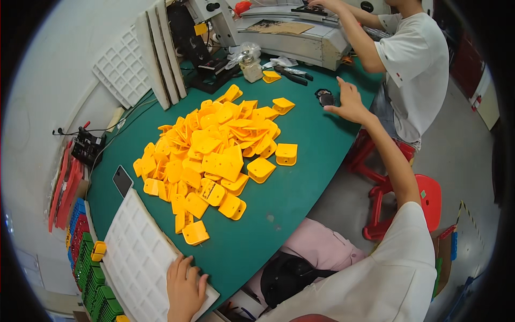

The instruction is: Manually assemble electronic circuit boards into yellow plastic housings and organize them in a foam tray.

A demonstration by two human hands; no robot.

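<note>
My left hand (185,287) lies flat with fingers stretched over the near end of a white tray (137,241) with a grid of square pockets. Out to the right, my right hand (351,104) is open, thumb and fingers apart, beside a small black round part (325,97) on the green table. I see nothing held in it. Between my hands spreads a large heap of yellow folded plastic pieces (206,142), some with small holes. A few lie loose at the heap's edge, such as one yellow piece (286,154) on its right.
Black-handled pliers (292,76) and a glass jar (250,67) stand behind the heap. A phone (123,180) lies at the left, near stacked green crates (92,273). Another person (416,64) works at a machine (292,35). Red stools (429,201) stand at the right.
</note>
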